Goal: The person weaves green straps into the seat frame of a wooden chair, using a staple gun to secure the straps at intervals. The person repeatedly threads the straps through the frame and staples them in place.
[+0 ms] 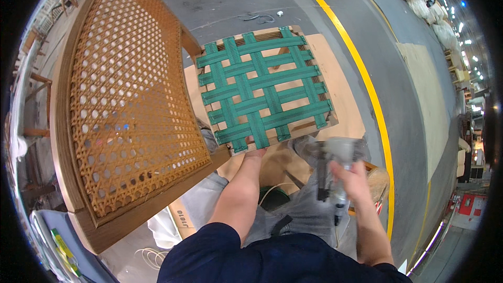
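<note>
A wooden seat frame (332, 118) carries woven green webbing straps (254, 85) across its top. My left hand (255, 153) is at the frame's near edge, wrapped round the rail from below. A little skin shows through a gap in the webbing, but most of the fingers are hidden under it. In my right hand (352, 178) is a staple gun (341, 152), smeared by motion, its air hose fitting pointing down. The gun is apart from the frame, to the right of its near corner. Left of the seat rises a wooden chair back (68, 178) with a cane panel (131, 99).
Brown cardboard (346, 94) lies under the seat. A yellow line (367, 78) runs along the grey floor on the right. Loose cord (258, 18) lies beyond the seat. A round wooden piece (378, 184) stands by my right arm. Chair frames (39, 99) stand at far left.
</note>
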The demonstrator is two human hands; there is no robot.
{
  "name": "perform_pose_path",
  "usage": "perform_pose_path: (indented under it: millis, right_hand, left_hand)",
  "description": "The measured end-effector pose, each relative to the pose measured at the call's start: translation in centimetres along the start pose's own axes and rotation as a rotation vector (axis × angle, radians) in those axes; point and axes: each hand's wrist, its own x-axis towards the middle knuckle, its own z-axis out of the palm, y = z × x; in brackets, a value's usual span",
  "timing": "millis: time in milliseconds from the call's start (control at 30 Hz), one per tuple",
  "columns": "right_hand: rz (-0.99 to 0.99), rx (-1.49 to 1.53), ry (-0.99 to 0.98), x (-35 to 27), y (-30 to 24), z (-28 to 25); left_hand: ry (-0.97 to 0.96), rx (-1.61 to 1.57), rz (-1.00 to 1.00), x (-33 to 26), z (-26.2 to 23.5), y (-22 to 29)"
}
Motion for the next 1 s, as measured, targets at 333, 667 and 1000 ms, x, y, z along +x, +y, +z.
perform_pose_path:
  millis: [333, 667, 1000]
  right_hand:
    - [0.083, -0.139, -0.238, 6.0, -0.4, 13.2]
    - [-0.150, -0.336, -0.170, 6.2, 0.8, 14.1]
    - [-0.118, -0.245, -0.214, 5.2, 0.5, 15.3]
  left_hand:
    - [0.016, -0.038, -0.048, -1.5, -2.3, 0.0]
    - [0.022, -0.041, -0.070, -2.0, -2.7, 0.1]
    - [0.013, -0.036, -0.082, -2.6, -3.0, 0.1]
